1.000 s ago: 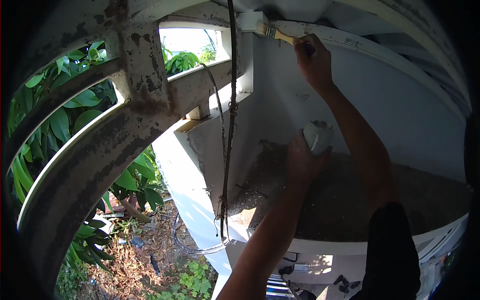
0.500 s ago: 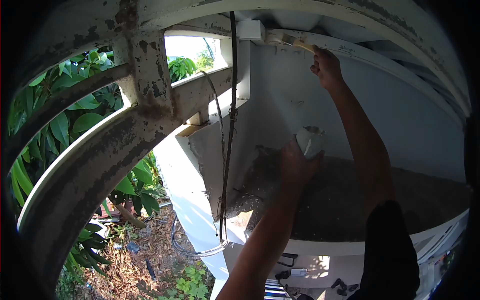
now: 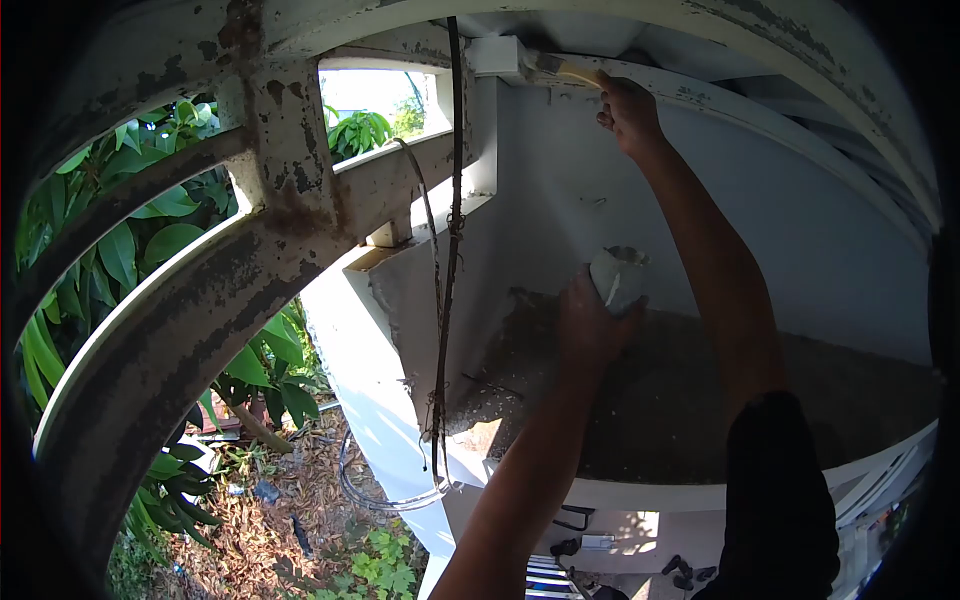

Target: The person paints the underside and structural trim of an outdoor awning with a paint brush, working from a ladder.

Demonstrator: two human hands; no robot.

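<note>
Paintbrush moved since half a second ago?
Yes. The paintbrush in the right hand has shifted along the curved beam, closer to the white block at its end.

Beside the black cable [image 3: 450,260], the frame [image 3: 290,140] is showing rough, flaking paint over rusty-brown patches. Right of the cable, the wall [image 3: 720,190] is appearing matt and mostly smooth.

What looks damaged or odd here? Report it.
The curved frame has dark patches where its coating looks flaked, with brown stains around the upright. Dark, scruffy strands dangle beside it. A pale streak marks the cup in the left hand, perhaps a drip.
</note>
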